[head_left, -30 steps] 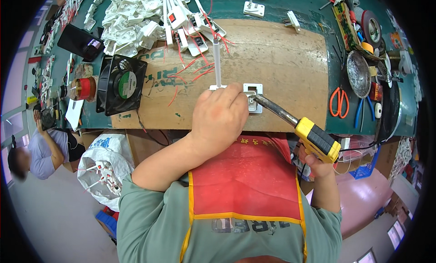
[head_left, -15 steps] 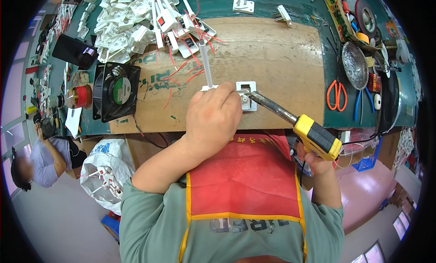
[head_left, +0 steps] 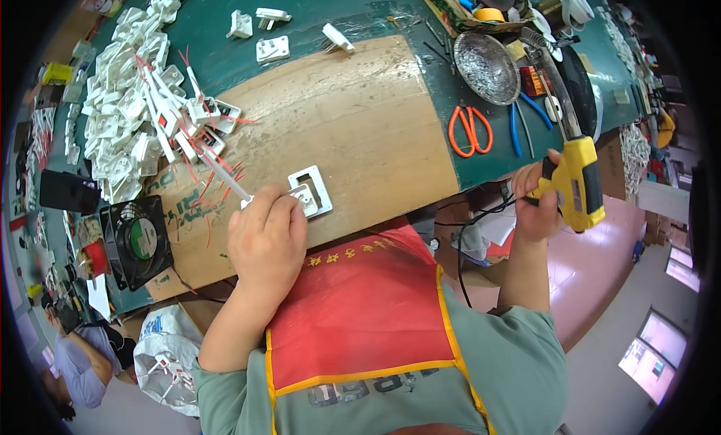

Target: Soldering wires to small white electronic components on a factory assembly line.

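My left hand [head_left: 266, 240] is closed, fingers pressed together on a small white plastic housing [head_left: 304, 199] low on the brown board. That housing overlaps a white square frame [head_left: 324, 188] with a cut-out. From beside my fingers a slim translucent white tube [head_left: 229, 176] slants up toward the red-wired parts; its lower end is partly hidden. My right hand [head_left: 537, 198] is wrapped around the handle of a yellow-and-black soldering gun [head_left: 584, 181], off the table's right front edge. Its long metal barrel points up over the tools, away from the housing.
White plastic housings [head_left: 124, 112] are heaped at left, above a black fan [head_left: 137, 240]. A metal bowl [head_left: 488, 68], orange-handled scissors [head_left: 470, 131] and blue-handled pliers [head_left: 517, 131] lie at right. A black cable [head_left: 460, 262] hangs near my right arm. Another person [head_left: 86, 360] sits at far left.
The view has turned toward the right. My right hand has drawn the soldering gun away from the white housing, outward and upright. My left hand stays on the housing.
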A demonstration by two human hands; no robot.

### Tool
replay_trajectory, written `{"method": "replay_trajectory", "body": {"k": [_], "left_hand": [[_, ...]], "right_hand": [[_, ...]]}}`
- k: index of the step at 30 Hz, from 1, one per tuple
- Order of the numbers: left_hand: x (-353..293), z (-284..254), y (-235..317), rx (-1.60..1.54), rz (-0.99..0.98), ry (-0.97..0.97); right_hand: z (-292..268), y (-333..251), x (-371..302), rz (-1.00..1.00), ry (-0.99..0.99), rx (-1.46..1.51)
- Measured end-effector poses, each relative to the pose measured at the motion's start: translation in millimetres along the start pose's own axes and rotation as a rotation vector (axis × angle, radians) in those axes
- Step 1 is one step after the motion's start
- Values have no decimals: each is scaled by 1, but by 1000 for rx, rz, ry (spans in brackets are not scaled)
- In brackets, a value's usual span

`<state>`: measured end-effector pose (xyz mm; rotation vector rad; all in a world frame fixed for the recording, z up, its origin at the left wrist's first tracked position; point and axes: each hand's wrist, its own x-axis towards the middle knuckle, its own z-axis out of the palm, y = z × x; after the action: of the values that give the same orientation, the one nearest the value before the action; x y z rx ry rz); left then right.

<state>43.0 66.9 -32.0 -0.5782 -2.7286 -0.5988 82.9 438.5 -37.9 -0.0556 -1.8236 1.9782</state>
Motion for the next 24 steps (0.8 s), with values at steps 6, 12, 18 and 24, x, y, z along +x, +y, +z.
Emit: {"method": "replay_trajectory", "body": {"k": [6,12,18,24], "left_hand": [[1,-1,1,11,3,6],[4,2,4,-18,-23,1],[3,2,1,-37,1,12],[2,-1,1,-19,-4,14]], "right_hand": [[3,0,15,183,97,-219],[23,10,13,303,-3,151],[59,20,-13,429,-189,226],[80,27,-25,522,-282,347]]}}
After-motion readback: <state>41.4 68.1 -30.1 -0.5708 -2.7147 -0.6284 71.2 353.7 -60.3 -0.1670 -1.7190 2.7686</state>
